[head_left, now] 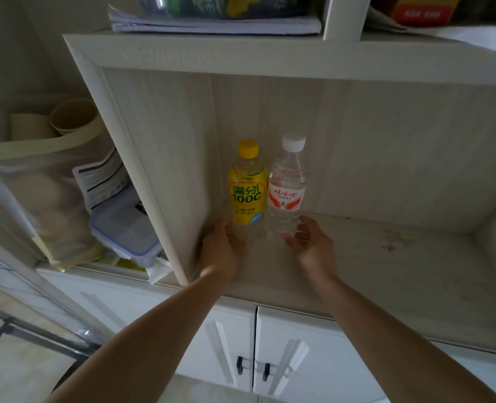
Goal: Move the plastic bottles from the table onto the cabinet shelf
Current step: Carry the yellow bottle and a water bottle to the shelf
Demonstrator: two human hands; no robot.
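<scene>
On the cabinet shelf (371, 257), far back against the left wall, two plastic bottles stand upright and touching side by side. The yellow bottle (247, 184) on the left wears a glossy yellow label and a ribbed yellow cap; the clear water bottle (286, 187) on the right is taller, ridged near its base, with a red-and-white label and a white cap. The left hand (222, 248) sits low at the yellow bottle's base, fingers loosely curved, holding nothing that can be seen. The right hand (310, 242) is spread and relaxed just beside the water bottle's foot, fingertips near the plastic, not wrapped round it. The shelf is pale wood-grain laminate, matte, with faint smudges to the right. Left of the cabinet wall, a clear lidded container (127, 228) with blue rim, paper cups (72, 114) and a translucent bag (23, 199) crowd together. Below, white doors (299, 359) with small dark handles; above, stacked papers (212, 24).
</scene>
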